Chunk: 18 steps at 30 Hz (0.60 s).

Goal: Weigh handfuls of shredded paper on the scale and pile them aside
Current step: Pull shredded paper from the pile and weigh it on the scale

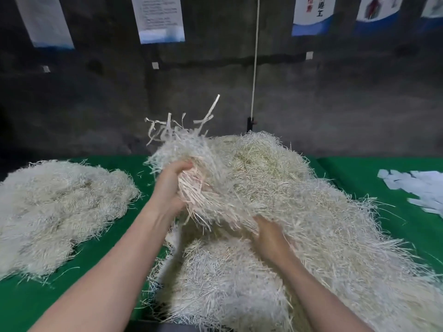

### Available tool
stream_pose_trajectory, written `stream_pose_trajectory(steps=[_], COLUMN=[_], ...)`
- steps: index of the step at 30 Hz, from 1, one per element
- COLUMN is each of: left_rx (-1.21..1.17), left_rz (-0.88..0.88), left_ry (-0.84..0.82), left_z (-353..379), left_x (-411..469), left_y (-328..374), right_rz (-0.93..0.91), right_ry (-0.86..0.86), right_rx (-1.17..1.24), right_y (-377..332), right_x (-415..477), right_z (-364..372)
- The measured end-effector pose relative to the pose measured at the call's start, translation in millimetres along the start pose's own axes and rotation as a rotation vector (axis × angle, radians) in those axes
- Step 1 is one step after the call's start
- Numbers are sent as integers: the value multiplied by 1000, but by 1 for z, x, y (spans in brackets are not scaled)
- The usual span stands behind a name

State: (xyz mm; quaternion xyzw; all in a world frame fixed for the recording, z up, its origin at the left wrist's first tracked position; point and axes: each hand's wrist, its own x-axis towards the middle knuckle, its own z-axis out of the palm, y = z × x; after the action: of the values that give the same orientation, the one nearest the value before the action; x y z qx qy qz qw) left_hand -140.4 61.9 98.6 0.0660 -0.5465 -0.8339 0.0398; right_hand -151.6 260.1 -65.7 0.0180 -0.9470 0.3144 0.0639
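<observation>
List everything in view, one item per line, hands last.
heap: one, cream-white shredded paper, centre to right of table
side pile: one, cream-white, left, apart from heap
handful: one, cream-white, held up above heap
table cover: one, green, under piles
paper slips: several, white, far right edge
posters: five, white-blue, back wall
cord: one, white, hanging at centre
left hand: one, gripping handful
right hand: one, blurred, dug into heap

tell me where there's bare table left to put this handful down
Bare green table shows in the strip between the left pile and the big heap, the near-left corner below that pile, and on the right between heap and white paper slips. Crowded centre: left hand and right hand are in the heap.
</observation>
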Motion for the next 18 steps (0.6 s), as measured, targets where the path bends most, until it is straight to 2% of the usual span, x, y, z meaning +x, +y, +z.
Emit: stream_pose_trajectory(steps=[2,4,6,11,12,15,16,18], left_rx=[-40,102,230,320,327,338,339,304], left_rz=[44,70,52,39,31,41,45,48], left_ry=[48,164,182,60,66,56,53,54], left_z=[-9,-13,-11,-4,-1,7,10,15], left_x=[7,9,4,3,3,0,-1,-5], left_y=[7,9,4,-12,-13,-11,-10,-9], right_rz=[98,183,204,-6,-51,-247,-287,-223], right_ry=[20,56,43,-299,-294,-134,-155,-339], right_rx=[-119,-181,-213,-122,-125,-24,45,97], right_y=[40,64,65,-3,-18,-61,-72,-83], right_x=[-2,-9,-16,-27,-29,-25,-22,-18], right_z=[-13,-29,-45,-113,-124,-117,-102,-62])
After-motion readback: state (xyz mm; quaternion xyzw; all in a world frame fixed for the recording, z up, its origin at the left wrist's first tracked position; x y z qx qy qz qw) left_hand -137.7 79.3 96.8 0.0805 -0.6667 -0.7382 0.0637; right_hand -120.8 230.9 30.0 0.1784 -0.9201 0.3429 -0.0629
